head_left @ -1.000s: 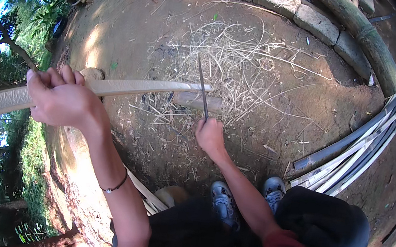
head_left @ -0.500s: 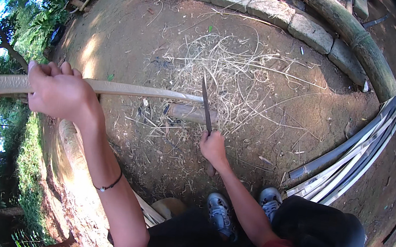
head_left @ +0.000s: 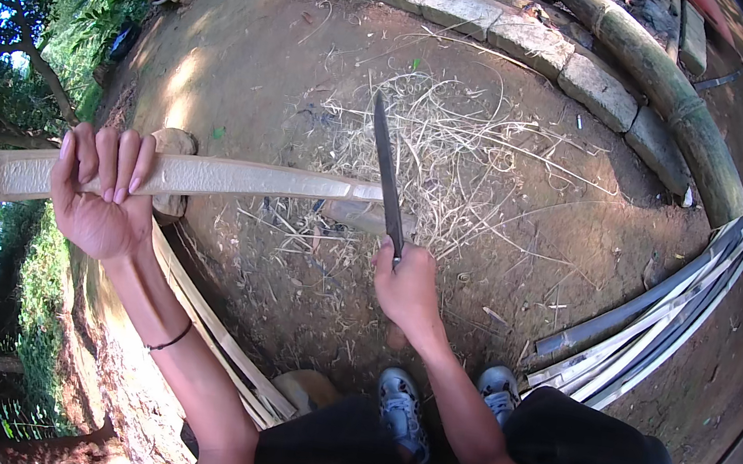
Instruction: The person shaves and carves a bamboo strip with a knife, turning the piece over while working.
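Note:
A long pale bamboo strip [head_left: 247, 181] stretches from the left rim to the middle, its rough inner face showing. My left hand [head_left: 105, 188] is closed round it, palm up, fingers curled over the top edge. My right hand [head_left: 407, 284] grips the handle of a knife [head_left: 385, 163] with a long dark blade, its tip aimed away from me. The strip's right end meets the blade or lies just behind it; I cannot tell if they touch. Under that end a short bamboo piece [head_left: 364, 216] lies on the ground, partly hidden.
Thin curly shavings [head_left: 440, 138] cover the dirt beyond the knife. Split bamboo strips [head_left: 651, 316] lie at the right, more strips [head_left: 210, 319] at the left below my forearm. A stone kerb [head_left: 439, 2] and a thick bamboo pole [head_left: 672, 89] curve across the far side.
My left hand has turned from knuckles up to palm up, and the strip shows its rough face. The blade has swung slightly leftward and away, its tip higher.

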Available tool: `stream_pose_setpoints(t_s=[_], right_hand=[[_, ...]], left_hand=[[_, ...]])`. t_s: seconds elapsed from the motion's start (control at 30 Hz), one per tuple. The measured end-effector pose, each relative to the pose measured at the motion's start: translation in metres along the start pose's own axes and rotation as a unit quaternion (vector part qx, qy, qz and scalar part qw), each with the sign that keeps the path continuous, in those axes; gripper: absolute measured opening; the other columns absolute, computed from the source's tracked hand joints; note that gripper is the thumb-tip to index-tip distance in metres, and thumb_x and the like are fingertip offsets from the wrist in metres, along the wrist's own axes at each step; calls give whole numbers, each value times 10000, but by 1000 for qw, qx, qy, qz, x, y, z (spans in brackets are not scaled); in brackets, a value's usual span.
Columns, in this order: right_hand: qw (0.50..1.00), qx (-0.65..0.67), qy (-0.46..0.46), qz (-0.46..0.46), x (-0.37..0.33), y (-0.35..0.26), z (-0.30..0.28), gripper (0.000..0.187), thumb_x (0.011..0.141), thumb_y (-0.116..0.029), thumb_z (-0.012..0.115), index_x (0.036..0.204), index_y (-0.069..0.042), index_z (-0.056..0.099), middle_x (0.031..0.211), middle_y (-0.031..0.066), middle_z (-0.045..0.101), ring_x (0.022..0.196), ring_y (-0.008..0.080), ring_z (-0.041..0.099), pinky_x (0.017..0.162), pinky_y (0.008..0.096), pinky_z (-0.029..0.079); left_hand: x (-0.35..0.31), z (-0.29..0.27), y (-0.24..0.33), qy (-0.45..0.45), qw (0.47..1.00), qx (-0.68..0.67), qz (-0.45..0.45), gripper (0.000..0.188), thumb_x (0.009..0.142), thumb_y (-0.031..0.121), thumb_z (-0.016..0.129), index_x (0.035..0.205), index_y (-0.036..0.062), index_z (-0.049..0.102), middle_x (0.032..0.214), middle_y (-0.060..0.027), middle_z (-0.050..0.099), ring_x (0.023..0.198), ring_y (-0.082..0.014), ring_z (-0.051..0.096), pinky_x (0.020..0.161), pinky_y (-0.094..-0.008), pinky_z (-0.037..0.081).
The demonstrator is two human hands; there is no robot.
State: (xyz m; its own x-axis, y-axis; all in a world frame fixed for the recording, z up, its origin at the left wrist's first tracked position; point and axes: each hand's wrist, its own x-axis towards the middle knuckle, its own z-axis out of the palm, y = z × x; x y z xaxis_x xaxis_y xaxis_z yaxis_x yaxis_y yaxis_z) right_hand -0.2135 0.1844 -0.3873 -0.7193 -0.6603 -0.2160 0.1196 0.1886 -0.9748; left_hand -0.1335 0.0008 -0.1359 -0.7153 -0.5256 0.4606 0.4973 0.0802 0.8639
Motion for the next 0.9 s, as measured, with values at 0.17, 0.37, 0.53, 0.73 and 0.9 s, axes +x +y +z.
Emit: stream_pose_setpoints(t_s=[0.17, 0.37, 0.53, 0.73, 0.9], right_hand=[[995, 0, -92, -35, -24, -71, 0, 363, 991, -164, 524, 749, 83, 636, 575, 266, 584, 547, 430, 623, 569, 497, 481], [996, -33, -74, -44, -21, -40, 15, 344, 967, -123, 523, 770, 137, 633, 563, 319, 570, 574, 491, 626, 596, 545, 522], [995, -62, -75, 11, 5, 2, 5, 348, 956, -123, 534, 751, 140, 634, 601, 340, 583, 612, 508, 633, 626, 555, 524], [996, -45, -79, -25, -5, -13, 7, 358, 953, -122, 541, 727, 139, 633, 617, 336, 595, 622, 503, 640, 625, 553, 526], [991, -71, -111, 11, 6, -7, 13, 357, 957, -141, 551, 756, 140, 639, 688, 338, 629, 671, 489, 664, 638, 555, 529]], left_hand=[[-15, 18, -5, -11, 999, 34, 17, 370, 997, 259, 459, 661, 155, 342, 480, 50, 276, 393, -42, 224, 432, -202, 267], [-28, 25, -4, -40, 997, 57, 35, 455, 979, 279, 483, 587, 153, 290, 454, 57, 257, 349, -31, 198, 365, -194, 195], [-28, 29, -7, -53, 996, 55, 36, 458, 970, 260, 496, 580, 156, 279, 449, 60, 244, 343, -31, 196, 350, -192, 193], [-30, 29, -8, -49, 997, 41, 45, 428, 971, 241, 478, 593, 158, 296, 460, 47, 262, 353, -35, 209, 372, -171, 227], [-26, 18, -4, -86, 995, 50, 28, 431, 962, 258, 495, 595, 158, 293, 463, 42, 255, 347, -42, 200, 368, -186, 229]])
